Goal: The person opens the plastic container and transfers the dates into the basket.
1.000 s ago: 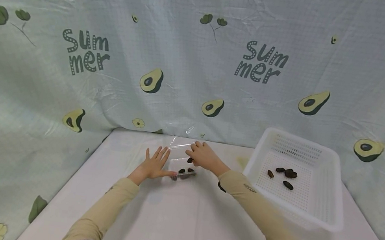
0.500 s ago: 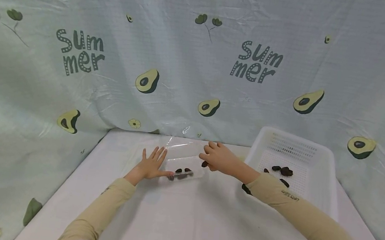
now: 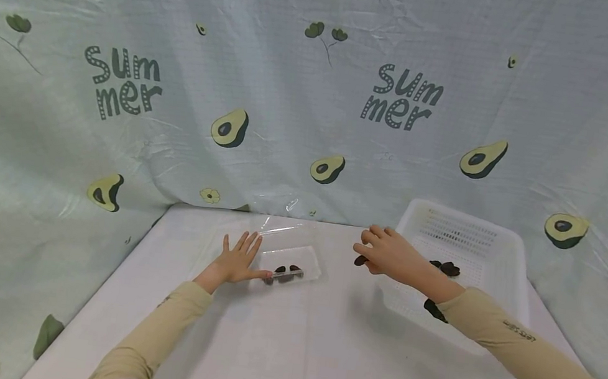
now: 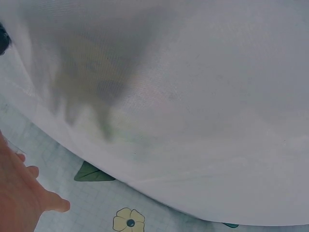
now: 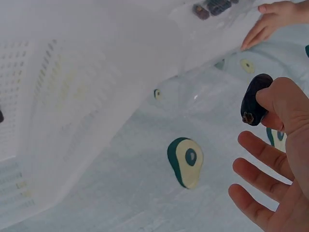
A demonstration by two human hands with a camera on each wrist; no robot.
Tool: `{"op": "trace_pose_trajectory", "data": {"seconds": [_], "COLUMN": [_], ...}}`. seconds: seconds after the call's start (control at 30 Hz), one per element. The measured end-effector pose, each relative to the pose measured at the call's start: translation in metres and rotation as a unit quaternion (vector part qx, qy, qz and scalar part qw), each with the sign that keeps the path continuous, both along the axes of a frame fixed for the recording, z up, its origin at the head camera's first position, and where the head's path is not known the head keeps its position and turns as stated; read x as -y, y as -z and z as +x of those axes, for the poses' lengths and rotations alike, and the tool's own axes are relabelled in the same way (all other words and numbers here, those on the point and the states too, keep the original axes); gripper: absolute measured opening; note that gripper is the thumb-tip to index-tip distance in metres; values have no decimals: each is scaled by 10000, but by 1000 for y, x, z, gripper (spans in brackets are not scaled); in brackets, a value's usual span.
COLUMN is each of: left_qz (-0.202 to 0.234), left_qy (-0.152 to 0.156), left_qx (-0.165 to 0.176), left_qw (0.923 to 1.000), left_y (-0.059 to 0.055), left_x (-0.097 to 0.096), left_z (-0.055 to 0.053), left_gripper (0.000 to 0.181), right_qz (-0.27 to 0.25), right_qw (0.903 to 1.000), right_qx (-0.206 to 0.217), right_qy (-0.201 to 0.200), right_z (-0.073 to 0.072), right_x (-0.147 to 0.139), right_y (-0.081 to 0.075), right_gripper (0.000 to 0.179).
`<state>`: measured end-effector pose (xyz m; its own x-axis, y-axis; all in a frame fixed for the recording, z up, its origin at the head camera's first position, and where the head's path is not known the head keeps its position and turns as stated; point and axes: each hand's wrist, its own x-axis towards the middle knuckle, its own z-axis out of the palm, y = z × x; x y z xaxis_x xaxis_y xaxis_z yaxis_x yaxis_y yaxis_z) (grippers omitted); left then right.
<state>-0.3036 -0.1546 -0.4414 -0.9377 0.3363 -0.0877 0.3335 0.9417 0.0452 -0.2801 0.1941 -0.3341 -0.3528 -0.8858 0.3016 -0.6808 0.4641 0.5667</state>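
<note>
Dark piece [image 5: 251, 99] sits pinched in right hand [image 3: 391, 254], left hand [image 3: 233, 264] splayed, sleeve [image 3: 533, 353] partly hiding basket [image 3: 498, 262].

The white worktop [image 3: 257, 353] carries a clear plastic container [image 3: 305, 257] near its far edge, left of the middle, and a white perforated plastic basket [image 3: 472, 215] toward its far right corner, the two well apart. A faint straight crease [image 3: 307, 340] runs from near the container toward the near edge, and soft shadows fall across the smooth surface.
</note>
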Motion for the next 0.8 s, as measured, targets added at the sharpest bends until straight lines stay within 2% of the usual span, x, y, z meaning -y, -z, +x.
{"op": "trace_pose_trajectory", "data": {"seconds": [0.17, 0.37, 0.5, 0.67, 0.8], "left_qz": [0, 30, -21, 36, 22], "left_qy": [14, 20, 24, 27, 36], "left_qx": [18, -6, -15, 36, 18], "left_qw": [10000, 10000, 10000, 10000, 10000], "left_y": [-2, -3, -4, -4, -3], "left_x": [0, -1, -1, 0, -1], "left_z": [1, 2, 2, 3, 3], "left_gripper": [95, 94, 94, 95, 94], "right_qz": [-200, -270, -445, -849, -951], "right_qw": [9998, 9985, 9966, 9945, 9937], "right_qx": [-85, 308, 417, 326, 219], "right_qy": [45, 364, 549, 516, 545], "right_z": [-4, -6, -10, -20, -26], "right_x": [-25, -53, -72, -95, -109], "right_y": [0, -2, -2, 5, 11], "right_gripper": [30, 31, 32, 32, 33]}}
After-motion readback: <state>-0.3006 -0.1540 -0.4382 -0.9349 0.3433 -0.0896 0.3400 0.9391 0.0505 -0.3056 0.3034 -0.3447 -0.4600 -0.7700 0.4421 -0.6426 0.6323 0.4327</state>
